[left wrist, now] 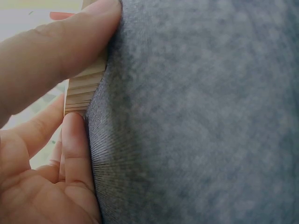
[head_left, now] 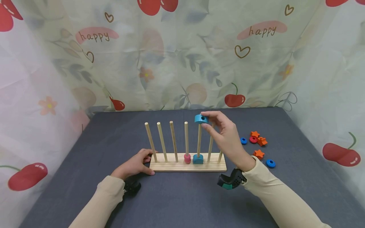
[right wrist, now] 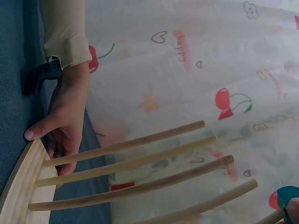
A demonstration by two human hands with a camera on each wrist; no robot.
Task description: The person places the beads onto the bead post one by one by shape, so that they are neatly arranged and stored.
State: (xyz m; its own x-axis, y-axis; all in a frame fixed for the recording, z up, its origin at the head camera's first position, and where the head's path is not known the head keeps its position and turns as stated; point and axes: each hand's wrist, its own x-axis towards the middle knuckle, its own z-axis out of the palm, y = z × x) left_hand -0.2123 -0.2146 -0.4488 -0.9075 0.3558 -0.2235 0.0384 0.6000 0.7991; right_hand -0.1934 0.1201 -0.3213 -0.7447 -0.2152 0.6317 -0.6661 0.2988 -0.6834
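Note:
A wooden peg board (head_left: 176,167) with several upright pegs stands on the table. My left hand (head_left: 135,164) grips its left end, the thumb at the front edge and the fingers round the end; the left wrist view shows the thumb (left wrist: 60,46) against the wood. My right hand (head_left: 228,136) pinches a blue half-round block (head_left: 201,119) with a hole in it, right at the top of a peg right of the middle. Low on that same peg sits another blue block (head_left: 198,159). A pink bead-like piece (head_left: 187,158) sits on the peg to its left.
To the right of the board lie several loose pieces: orange stars (head_left: 259,154), blue rings (head_left: 270,163) and a red ring (head_left: 253,139). The dark table cloth (head_left: 176,202) reaches back to a printed curtain (head_left: 171,63), which also hangs at both sides.

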